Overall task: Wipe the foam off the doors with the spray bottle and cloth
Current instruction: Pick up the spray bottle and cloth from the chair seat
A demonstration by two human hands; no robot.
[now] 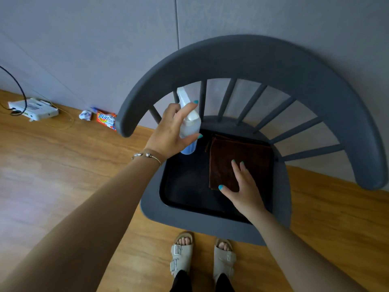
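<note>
head view looked down on a dark grey chair (252,60) with a black tray (185,186) on its seat. left hand (170,133) was wrapped round the spray bottle (189,125) — fingers curled about its neck and body, bottle lifted above the tray's left side, nozzle aimed away toward the chair back. right hand (244,188) lay with fingers spread and fairly straight on the folded brown cloth (240,161), which sat on the tray's right half — pressing, not pinching. grey doors (84,49) stood behind the chair.
</note>
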